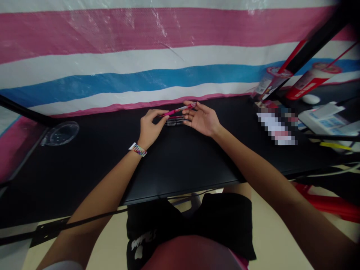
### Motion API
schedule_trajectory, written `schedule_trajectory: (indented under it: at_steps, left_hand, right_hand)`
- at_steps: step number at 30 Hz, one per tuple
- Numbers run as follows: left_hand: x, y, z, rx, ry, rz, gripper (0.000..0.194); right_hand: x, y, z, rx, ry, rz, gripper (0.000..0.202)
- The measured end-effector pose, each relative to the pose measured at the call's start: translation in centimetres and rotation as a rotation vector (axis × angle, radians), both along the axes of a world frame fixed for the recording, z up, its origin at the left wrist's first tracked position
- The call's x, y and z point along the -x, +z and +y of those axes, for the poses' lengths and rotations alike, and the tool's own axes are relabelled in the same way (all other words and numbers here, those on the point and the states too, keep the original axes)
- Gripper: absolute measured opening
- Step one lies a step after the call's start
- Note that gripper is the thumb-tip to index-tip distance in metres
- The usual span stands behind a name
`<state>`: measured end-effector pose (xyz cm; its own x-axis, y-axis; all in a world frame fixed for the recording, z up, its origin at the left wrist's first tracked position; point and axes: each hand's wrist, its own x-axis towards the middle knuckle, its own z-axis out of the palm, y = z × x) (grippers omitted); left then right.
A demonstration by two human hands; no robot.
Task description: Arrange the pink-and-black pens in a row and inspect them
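Both hands meet near the far edge of the black tabletop, close under the striped pink, white and blue sheet that hangs behind it. The left hand, with a multicoloured band at the wrist, pinches the lower end of a pink pen between thumb and forefinger, its other fingers curled in. The right hand lies palm up with its fingers loosely spread, and the pen's upper end rests across its fingertips. The pen is tilted, its right end higher, and is held just above the tabletop. Directly beneath it, between the two hands, a small bundle of further pens lies on the tabletop; how many there are cannot be told.

Toward the left edge sits a clear round dish. At the far right corner stand two red cups with straws, near a white mouse and white boxes.
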<state>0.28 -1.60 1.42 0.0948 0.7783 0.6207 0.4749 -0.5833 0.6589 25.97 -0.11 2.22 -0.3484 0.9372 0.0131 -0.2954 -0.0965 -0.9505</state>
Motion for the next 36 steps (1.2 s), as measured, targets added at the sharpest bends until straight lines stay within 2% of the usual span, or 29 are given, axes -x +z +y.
schedule_trajectory:
  at_steps: [3, 11, 18, 24, 27, 30, 36]
  left_hand:
    - [0.0, 0.0, 0.0, 0.001, 0.004, 0.004, 0.01]
    - [0.1, -0.1, 0.0, 0.004, 0.014, 0.021, 0.011]
    - [0.0, -0.2, 0.0, -0.01, -0.004, 0.016, 0.012]
    - [0.0, -0.4, 0.3, 0.015, -0.008, -0.004, 0.012]
    - [0.1, -0.5, 0.6, 0.027, 0.006, -0.005, 0.013]
    - [0.1, -0.6, 1.0, 0.009, 0.025, 0.017, 0.015]
    - [0.1, -1.5, 2.3, 0.039, 0.017, 0.052, 0.02]
  right_hand:
    - [0.0, 0.0, 0.0, -0.027, 0.013, -0.038, 0.063]
    - [0.1, 0.3, -0.3, -0.039, 0.003, -0.013, 0.067]
    - [0.0, -0.1, 0.1, -0.019, -0.013, 0.03, 0.05]
    - [-0.2, -0.1, 0.4, -0.063, -0.011, -0.041, 0.063]
    - [-0.3, -0.5, 0.8, -0.145, -0.129, -0.118, 0.064]
    - [-0.8, -1.2, 1.7, -0.294, -0.29, -0.255, 0.048]
    - [-1.9, -2.3, 3.4, -0.606, -0.394, -0.473, 0.02]
